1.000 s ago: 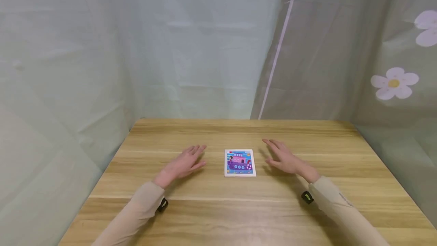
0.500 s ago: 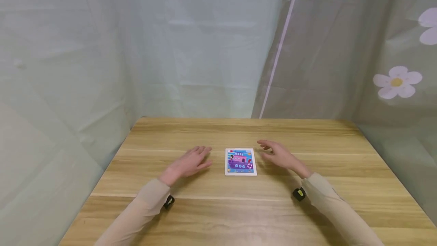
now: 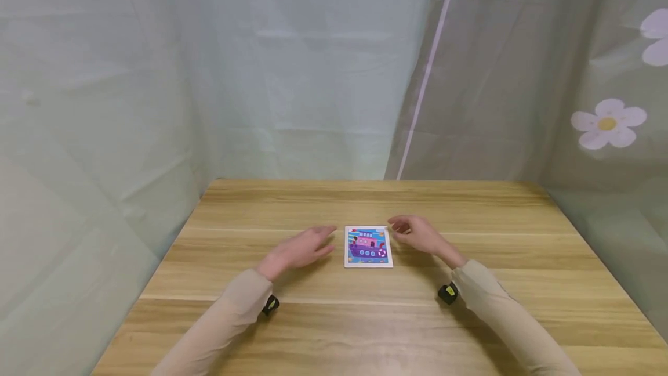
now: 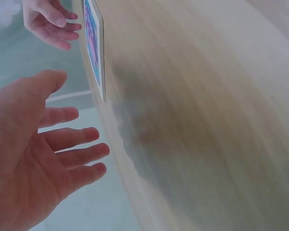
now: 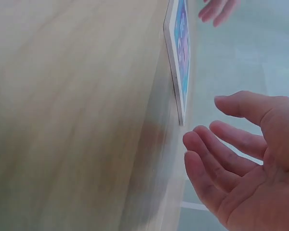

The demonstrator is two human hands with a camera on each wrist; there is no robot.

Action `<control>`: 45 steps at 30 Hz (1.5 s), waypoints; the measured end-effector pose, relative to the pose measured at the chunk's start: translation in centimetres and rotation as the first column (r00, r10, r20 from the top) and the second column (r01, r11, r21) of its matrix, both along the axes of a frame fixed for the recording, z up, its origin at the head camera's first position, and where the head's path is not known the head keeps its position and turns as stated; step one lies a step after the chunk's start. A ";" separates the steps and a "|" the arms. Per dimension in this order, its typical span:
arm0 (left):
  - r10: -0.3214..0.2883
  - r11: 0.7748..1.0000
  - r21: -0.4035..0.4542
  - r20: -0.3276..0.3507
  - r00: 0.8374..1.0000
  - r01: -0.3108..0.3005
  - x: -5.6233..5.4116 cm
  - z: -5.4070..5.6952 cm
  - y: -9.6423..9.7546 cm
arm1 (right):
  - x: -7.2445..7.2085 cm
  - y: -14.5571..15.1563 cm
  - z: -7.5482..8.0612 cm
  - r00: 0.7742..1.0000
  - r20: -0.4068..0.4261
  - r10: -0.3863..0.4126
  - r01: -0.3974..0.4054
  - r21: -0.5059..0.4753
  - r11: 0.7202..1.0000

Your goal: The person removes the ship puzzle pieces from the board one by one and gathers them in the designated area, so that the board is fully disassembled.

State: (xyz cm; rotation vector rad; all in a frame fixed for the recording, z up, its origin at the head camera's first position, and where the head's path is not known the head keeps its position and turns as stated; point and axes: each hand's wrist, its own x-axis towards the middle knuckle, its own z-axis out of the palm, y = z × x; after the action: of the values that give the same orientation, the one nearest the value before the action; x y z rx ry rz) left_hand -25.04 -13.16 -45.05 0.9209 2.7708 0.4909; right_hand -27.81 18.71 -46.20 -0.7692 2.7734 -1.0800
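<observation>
Light-brown wood grain covers the table (image 3: 355, 335), and on it lies a thin, white-bordered picture board (image 3: 368, 246), flat, about midway between the surface's left and right edges and set in from the far edge. Its print shows a purple and pink ship on blue (with a figure on deck and a red-and-white ring by the hull).

The left hand (image 3: 300, 249) hovers just beside the board, toward the surface's left edge; its fingers are spread wide, the thumb apart from the rest, and it holds nothing. The right hand (image 3: 421, 234) is on the opposite side, close to the board's far right corner, its fingers loosely bent with a wide gap to the thumb, also holding nothing. Both wrist views show a gap between fingertips and board.

Beige sleeves (image 3: 221, 321) cover the forearms, and a small black device (image 3: 448, 293) sits under each wrist. Behind the far edge hangs pale green sheeting (image 3: 323, 74); past the far right corner, a white flower (image 3: 607, 124) with a yellow centre is printed on it.
</observation>
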 end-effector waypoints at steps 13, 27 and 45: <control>-0.013 0.997 -0.080 0.022 1.000 0.015 0.2 0.1 2.9 | -0.5 -1.2 -0.4 0.997 0.051 -0.052 0.051 0.013 0.999; -0.024 0.982 -0.188 0.028 0.999 0.029 0.0 -0.1 5.3 | -0.8 -2.6 -0.2 0.994 0.048 -0.101 0.096 0.084 0.992; -0.042 0.966 -0.251 0.075 0.996 0.060 0.0 -0.2 6.7 | -0.8 -3.6 0.2 0.993 0.032 -0.117 0.108 0.220 0.970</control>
State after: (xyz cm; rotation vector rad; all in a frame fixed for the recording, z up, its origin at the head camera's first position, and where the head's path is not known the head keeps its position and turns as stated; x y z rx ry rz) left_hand -24.99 -6.44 -45.25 0.8934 2.6595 0.1511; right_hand -28.57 15.13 -45.99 -0.5608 2.8630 -0.7775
